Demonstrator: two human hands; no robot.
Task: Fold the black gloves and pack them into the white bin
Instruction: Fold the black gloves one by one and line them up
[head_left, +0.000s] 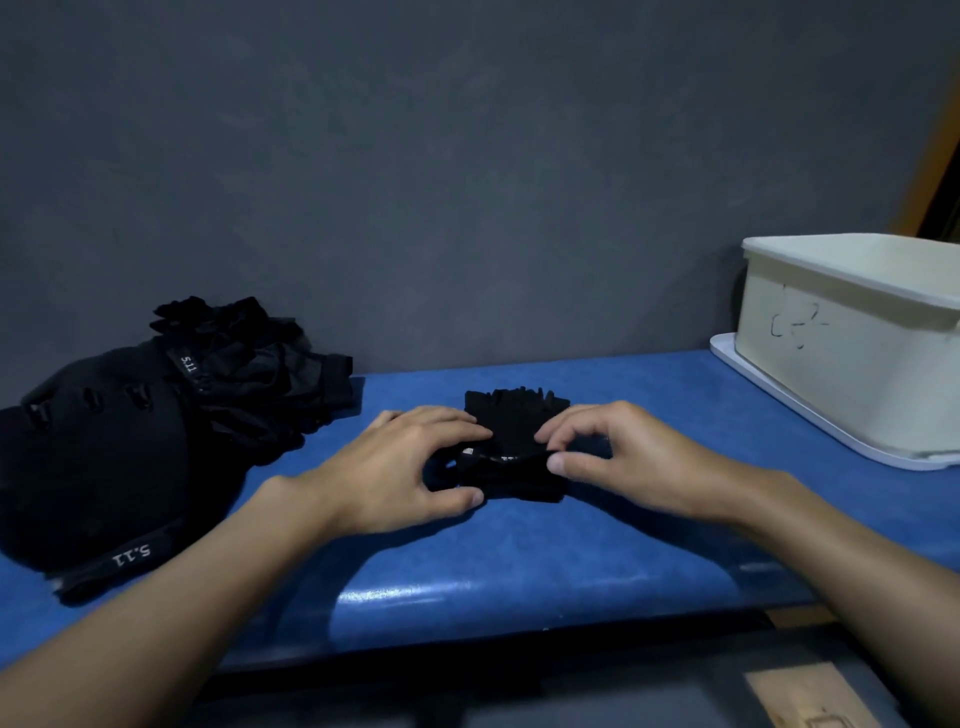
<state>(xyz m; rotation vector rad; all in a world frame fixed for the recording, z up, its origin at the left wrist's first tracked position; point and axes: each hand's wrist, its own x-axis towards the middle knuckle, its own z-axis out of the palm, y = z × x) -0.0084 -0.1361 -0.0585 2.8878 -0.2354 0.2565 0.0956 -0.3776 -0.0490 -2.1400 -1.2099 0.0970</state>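
Glove pile (171, 415): on the blue counter (519, 561), well left of the folded glove (514, 421). Left hand (395, 467): fingers and thumb pinching the folded glove's left edge. Right hand (634, 457): fingers pinching its right edge. White bin (841, 353): well right of the folded glove.

Bare forearms reach forward; left hand (410, 462) and right hand (618, 457), fingers curled, pinch the black fabric glove (514, 418).

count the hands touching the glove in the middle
2. The left hand holds the glove at its left side, the right hand pinches its right side.
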